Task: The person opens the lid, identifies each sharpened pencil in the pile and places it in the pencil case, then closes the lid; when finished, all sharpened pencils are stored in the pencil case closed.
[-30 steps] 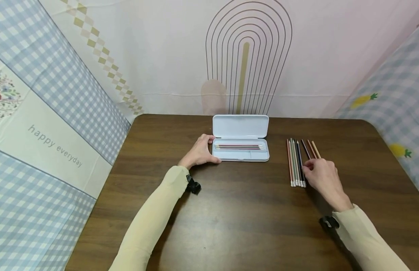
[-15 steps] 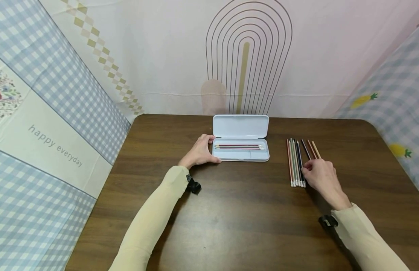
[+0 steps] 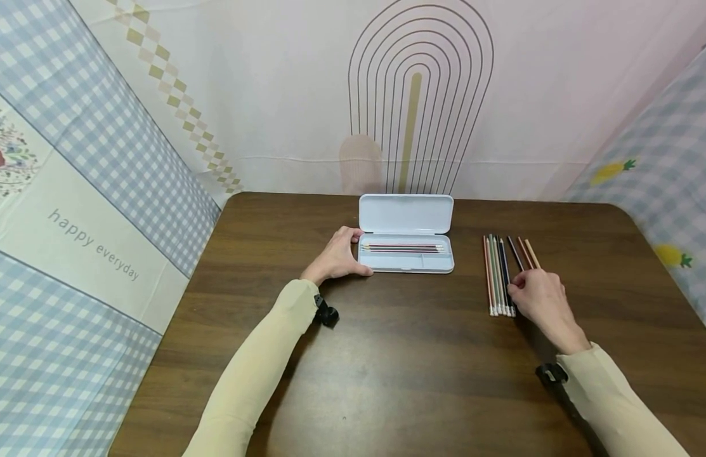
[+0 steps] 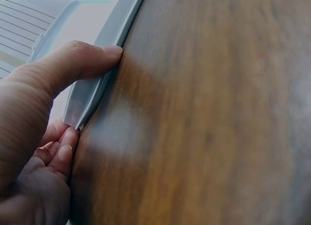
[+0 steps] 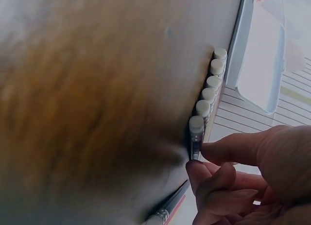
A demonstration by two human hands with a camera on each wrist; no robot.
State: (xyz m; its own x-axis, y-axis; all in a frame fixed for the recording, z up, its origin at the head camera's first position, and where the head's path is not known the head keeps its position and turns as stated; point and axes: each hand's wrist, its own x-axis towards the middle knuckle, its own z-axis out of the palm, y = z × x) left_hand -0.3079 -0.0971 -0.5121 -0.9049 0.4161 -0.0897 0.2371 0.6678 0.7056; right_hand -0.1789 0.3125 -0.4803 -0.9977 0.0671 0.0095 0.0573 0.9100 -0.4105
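Observation:
An open white pencil case (image 3: 406, 263) lies at the table's far middle, lid (image 3: 406, 214) tipped back, with a few pencils (image 3: 403, 247) in its tray. My left hand (image 3: 351, 252) grips its left end; in the left wrist view the thumb (image 4: 73, 64) lies along the case's rim (image 4: 95, 91) and the fingers curl at the corner. To the right is a row of several pencils (image 3: 497, 273), white erasers (image 5: 209, 89) toward me. My right hand (image 3: 515, 287) pinches the dark pencil (image 5: 195, 135) at the row's right edge between thumb and finger.
The dark wooden table (image 3: 410, 368) runs toward me from both hands. A few more pencils (image 3: 528, 251) lie slanted just right of the row, partly under my right hand. Patterned cloth walls (image 3: 90, 190) close in the left, back and right sides.
My right hand has crept very slightly left on the pencils. The left hand and the case have not moved.

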